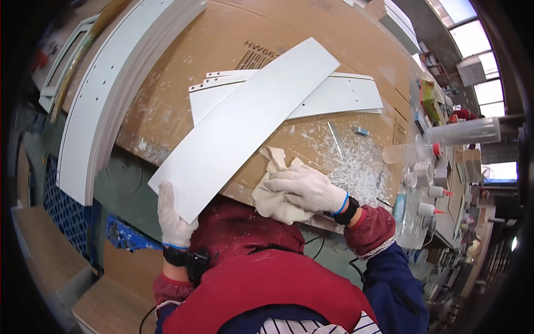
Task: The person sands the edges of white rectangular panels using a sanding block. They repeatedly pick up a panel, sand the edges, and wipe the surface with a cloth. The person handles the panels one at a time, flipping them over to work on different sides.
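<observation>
My left hand (173, 217), in a white knitted glove, grips the near left corner of a long white board (250, 122). The board slants up to the right, and its far part rests across several white drilled panels (339, 96) stacked on the cardboard. My right hand (308, 188), gloved too, is closed over a crumpled cream cloth (273, 206) at the near edge of the cardboard-covered table. Part of the cloth sticks out above the fingers, close to the board's lower edge but apart from it.
White shavings (356, 167) litter the cardboard (167, 106), with a small blue block (361, 131) among them. A tall stack of white panels (103, 94) stands at left. Clear plastic bottles (403, 153) and red-tipped glue bottles (439, 191) stand at right. A blue crate (67, 206) sits lower left.
</observation>
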The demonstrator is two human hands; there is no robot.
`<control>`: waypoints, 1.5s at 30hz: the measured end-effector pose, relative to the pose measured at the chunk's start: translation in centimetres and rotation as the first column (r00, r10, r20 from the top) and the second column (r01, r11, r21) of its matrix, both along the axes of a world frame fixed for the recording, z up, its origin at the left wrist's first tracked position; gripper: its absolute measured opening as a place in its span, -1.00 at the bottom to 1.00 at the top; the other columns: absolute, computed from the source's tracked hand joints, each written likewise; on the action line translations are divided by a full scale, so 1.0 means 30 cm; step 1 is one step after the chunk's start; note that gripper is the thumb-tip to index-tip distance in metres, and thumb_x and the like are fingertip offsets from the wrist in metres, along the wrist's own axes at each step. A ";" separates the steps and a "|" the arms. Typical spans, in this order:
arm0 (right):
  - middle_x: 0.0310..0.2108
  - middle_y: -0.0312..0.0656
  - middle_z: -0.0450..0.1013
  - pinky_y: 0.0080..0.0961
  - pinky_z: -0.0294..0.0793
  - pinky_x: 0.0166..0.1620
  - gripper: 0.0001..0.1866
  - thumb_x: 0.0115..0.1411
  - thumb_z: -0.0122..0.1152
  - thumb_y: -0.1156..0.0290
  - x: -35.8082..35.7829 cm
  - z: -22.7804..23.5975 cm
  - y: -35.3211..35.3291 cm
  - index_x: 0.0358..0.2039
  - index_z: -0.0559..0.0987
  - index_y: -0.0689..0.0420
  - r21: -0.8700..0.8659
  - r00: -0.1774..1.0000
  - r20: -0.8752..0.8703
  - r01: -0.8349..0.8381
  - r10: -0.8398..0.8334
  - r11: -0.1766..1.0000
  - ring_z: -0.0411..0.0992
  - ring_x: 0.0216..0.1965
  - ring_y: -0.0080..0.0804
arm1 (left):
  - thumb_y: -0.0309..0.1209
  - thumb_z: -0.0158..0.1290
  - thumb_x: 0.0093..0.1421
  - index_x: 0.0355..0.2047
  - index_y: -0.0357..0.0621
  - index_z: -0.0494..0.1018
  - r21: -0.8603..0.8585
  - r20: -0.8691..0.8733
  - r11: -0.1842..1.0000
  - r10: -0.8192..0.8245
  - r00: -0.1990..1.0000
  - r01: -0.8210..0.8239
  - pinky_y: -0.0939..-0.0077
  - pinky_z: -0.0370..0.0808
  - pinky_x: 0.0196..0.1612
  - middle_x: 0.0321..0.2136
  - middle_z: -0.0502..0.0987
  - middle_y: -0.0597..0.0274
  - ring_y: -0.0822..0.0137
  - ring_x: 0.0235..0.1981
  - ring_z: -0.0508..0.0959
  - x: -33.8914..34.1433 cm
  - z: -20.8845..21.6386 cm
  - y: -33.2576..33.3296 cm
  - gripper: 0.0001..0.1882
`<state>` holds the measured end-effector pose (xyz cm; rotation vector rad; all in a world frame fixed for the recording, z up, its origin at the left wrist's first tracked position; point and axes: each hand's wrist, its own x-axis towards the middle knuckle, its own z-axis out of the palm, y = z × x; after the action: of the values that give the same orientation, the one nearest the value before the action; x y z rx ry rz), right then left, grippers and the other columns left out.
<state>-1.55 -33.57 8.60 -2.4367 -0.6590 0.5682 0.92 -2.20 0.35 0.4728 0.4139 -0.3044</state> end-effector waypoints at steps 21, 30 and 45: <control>-0.36 -0.04 0.46 -0.19 0.41 -0.19 -0.78 0.08 0.19 0.25 0.000 -0.183 -0.314 -0.39 0.53 0.15 -0.219 0.487 0.445 0.873 -0.752 0.436 0.42 -0.22 -0.03 | -0.26 -0.09 0.35 0.17 -0.25 0.19 -0.019 -0.066 0.979 -0.204 0.977 0.203 -0.04 0.46 0.09 0.10 0.36 -0.04 0.00 0.09 0.43 -0.034 0.065 -0.035 -0.53; -0.44 -0.03 0.48 -0.37 0.43 -0.28 -0.81 0.15 0.16 0.36 0.123 -0.045 -0.313 -0.29 0.53 0.20 0.210 0.565 0.196 0.774 -0.802 0.597 0.48 -0.37 -0.12 | -0.17 -0.14 0.37 0.17 -0.25 0.17 0.061 -0.127 0.985 -0.155 0.980 0.164 0.05 0.54 0.01 0.07 0.38 -0.06 0.03 0.05 0.47 -0.036 0.071 -0.056 -0.50; -0.41 -0.10 0.46 -0.35 0.45 -0.25 -0.92 0.12 0.08 0.48 0.561 -0.093 -0.481 -0.39 0.54 0.12 -0.174 0.671 0.676 0.548 -0.305 0.818 0.46 -0.34 -0.12 | -0.19 -0.01 0.31 0.06 -0.10 0.29 0.303 -0.201 0.946 -0.057 0.978 0.118 0.38 0.61 -0.14 -0.05 0.47 0.22 0.27 -0.04 0.52 -0.036 0.042 -0.012 -0.61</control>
<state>15.30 -48.00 5.81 -3.0165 -0.1658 -0.3908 -0.17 -2.56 1.62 0.7791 0.6333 -0.3740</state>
